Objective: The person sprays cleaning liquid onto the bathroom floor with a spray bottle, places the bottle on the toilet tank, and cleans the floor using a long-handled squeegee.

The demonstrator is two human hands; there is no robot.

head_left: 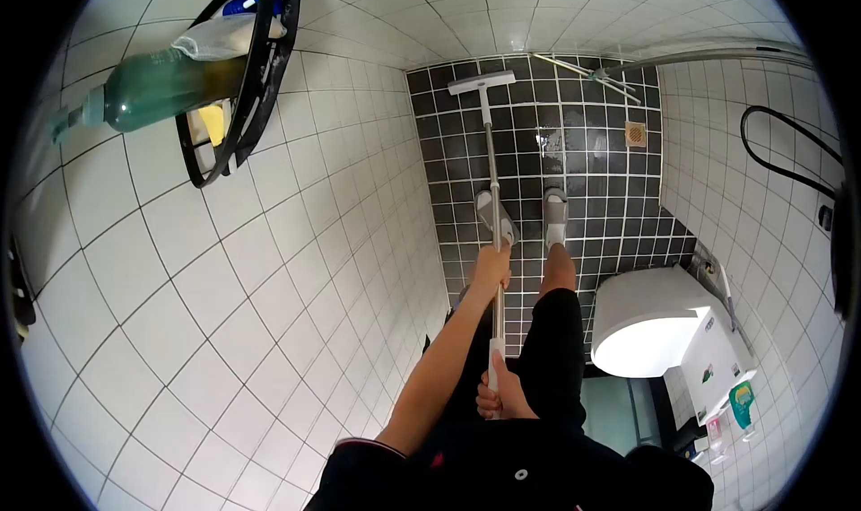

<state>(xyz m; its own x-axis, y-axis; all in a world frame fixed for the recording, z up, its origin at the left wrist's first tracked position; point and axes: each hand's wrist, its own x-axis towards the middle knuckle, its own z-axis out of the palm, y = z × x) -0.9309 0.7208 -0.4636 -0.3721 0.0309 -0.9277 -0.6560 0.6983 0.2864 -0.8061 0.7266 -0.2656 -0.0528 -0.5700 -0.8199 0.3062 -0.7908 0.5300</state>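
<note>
A long-handled floor squeegee [491, 165] runs forward from my body, its wide white head [482, 82] resting on the dark floor tiles close to the far wall. Partway down the metal pole, my left hand [491, 267] is closed around it. My right hand [508, 394] grips the white handle end [496, 358] near my waist, fingers wrapped round it. The pole passes beside my left slipper [498, 217], and my right slipper [555, 217] stands to the right of it.
Right of me is a white toilet [650, 282]. A square drain [635, 134] sits in the floor, with a wet patch [552, 148] nearby. Thin sticks [596, 75] lie by the far wall. A black wall rack [260, 107] holds a green bottle [152, 89]. A black hose [762, 157] hangs right.
</note>
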